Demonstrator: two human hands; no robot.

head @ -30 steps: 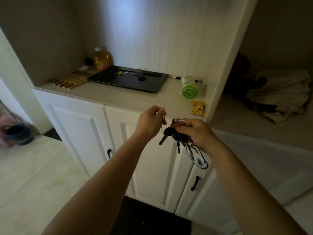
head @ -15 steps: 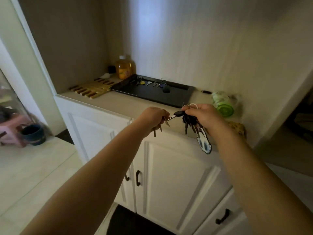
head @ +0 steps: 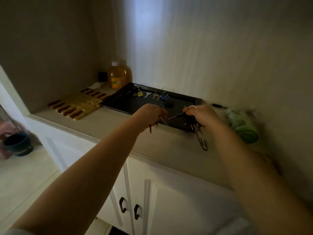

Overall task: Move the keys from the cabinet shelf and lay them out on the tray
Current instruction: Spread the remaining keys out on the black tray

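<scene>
Flat black rectangular tray (head: 118, 102) on the beige cabinet shelf (head: 105, 124) already carries a row of small metal keys (head: 153, 95) along its far edge. More to lay out: right hand (head: 200, 114) clamped around a dark key bunch (head: 189, 120), left hand (head: 149, 115) pinching a few loose keys (head: 155, 125), both at the tray's near rim.

A home: white cabinet (head: 169, 192) alcove, juice bottle (head: 118, 75), tiled floor (head: 22, 173).

Matt black tray (head: 122, 100), metal keys (head: 153, 95), wooden mat (head: 79, 106)
</scene>
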